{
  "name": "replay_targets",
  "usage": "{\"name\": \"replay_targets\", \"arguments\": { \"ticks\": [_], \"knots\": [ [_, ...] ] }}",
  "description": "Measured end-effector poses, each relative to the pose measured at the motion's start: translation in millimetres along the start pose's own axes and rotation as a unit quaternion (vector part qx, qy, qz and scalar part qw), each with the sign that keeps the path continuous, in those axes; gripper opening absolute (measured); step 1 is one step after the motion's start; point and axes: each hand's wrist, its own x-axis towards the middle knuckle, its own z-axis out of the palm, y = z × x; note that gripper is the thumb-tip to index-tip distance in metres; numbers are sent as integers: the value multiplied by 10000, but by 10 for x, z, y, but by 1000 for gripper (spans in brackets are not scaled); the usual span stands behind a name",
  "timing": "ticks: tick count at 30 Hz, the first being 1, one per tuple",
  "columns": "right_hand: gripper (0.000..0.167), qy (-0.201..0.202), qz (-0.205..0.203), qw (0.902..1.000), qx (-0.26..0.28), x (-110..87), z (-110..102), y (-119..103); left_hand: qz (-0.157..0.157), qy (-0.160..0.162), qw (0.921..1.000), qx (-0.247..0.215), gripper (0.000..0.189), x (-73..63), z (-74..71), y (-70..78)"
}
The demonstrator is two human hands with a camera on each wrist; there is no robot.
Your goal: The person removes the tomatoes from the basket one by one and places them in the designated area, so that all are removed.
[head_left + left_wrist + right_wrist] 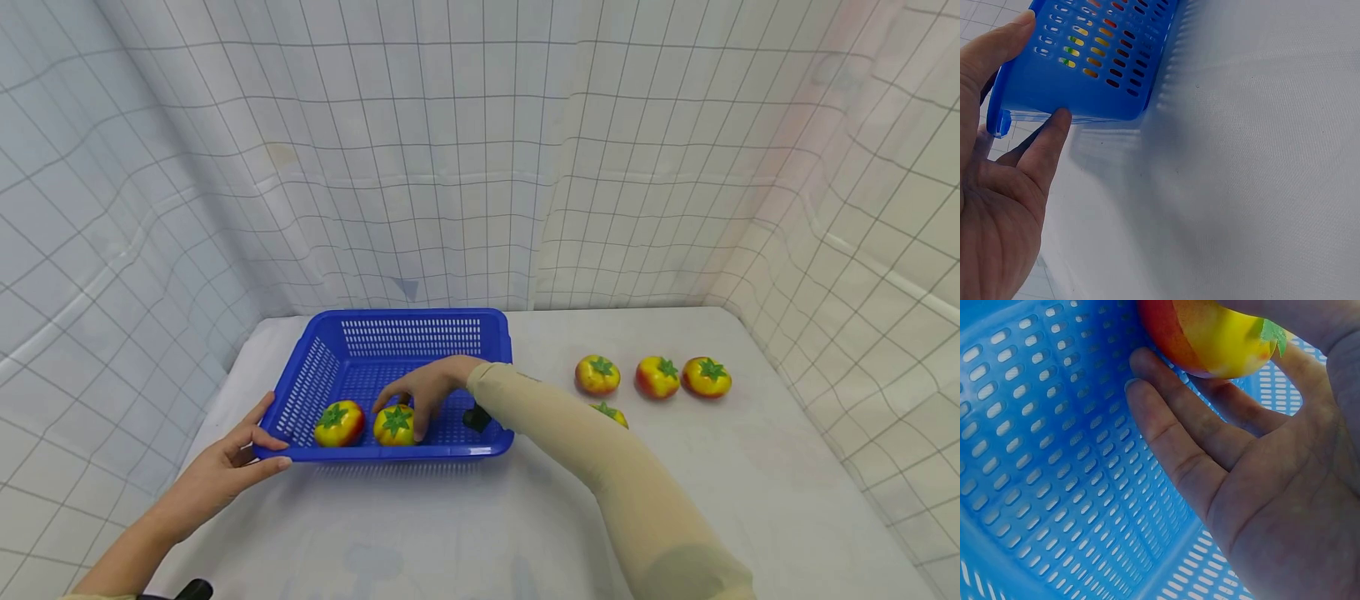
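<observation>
A blue plastic basket [408, 315] with slotted walls stands on the left part of the table. My left hand [225, 467] holds its near left corner, thumb and fingers on either side of the rim, as the left wrist view also shows. Inside the basket my right hand [433, 387] grips a yellow-and-red tomato [394, 427] with a green star-shaped top. In the right wrist view the thumb lies over this tomato [1210, 347] and fingers reach below it, close to the basket floor. Another such tomato [340, 424] rests to its left in the basket.
Right of the basket, tomatoes stand on the white tabletop [750, 467]: one [597, 375], a second [657, 377] and a third [707, 377]. One more [611, 414] is partly hidden by my right sleeve [600, 450]. White gridded curtains [465, 167] enclose the table.
</observation>
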Motion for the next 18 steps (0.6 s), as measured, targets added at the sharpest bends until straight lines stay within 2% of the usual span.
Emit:
{"name": "replay_targets", "arguments": {
  "ticks": [11, 18],
  "knots": [
    [74, 9, -86, 9999, -95, 14, 1, 1, 45, 7, 9999, -111, 30, -3, 4, -4],
    [71, 140, -201, 9989, -390, -8, -13, 6, 62, -14, 9999, -153, 30, -8, 5, 3]
  ]
}}
